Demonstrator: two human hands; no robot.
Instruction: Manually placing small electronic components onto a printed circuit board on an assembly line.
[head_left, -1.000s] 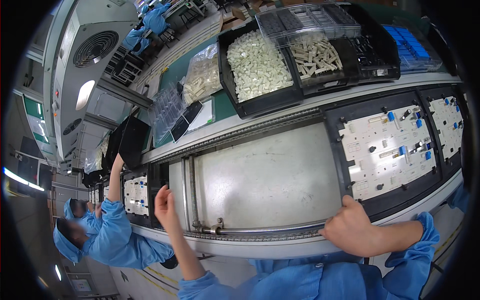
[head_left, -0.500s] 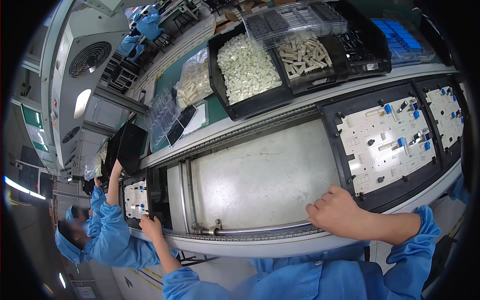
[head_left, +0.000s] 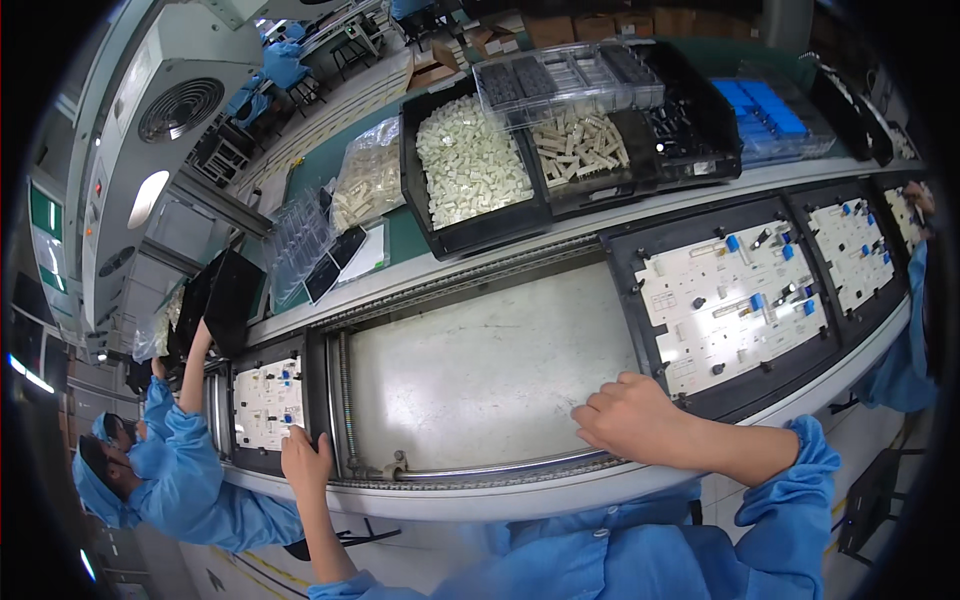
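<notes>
My left hand [head_left: 305, 462] is closed at the near right corner of a black frame [head_left: 316, 385], its fingers on the frame's edge. That frame carries a white circuit board [head_left: 268, 402] with small blue and black parts. Curled into a loose fist, my right hand [head_left: 632, 418] hovers by the conveyor's near rail; its palm side is hidden, so I cannot see whether anything is inside. Beside it on the right lies another black frame [head_left: 625, 270] with a larger white circuit board [head_left: 735, 315]. Bare metal bed [head_left: 490, 375] shows between the two frames.
Across the conveyor stand black bins of white connectors [head_left: 470, 160], beige connectors [head_left: 580, 148] and black parts [head_left: 690, 130]. A clear tray [head_left: 565, 85] rests on top. Blue parts [head_left: 760, 108] lie at the right. A co-worker [head_left: 190, 480] reaches into a black bin [head_left: 235, 300] at left.
The left frame and my left hand have shifted right along the conveyor, toward the bare bed. My view has turned rightward, and another person's hand appears at far right. My right hand stays curled.
</notes>
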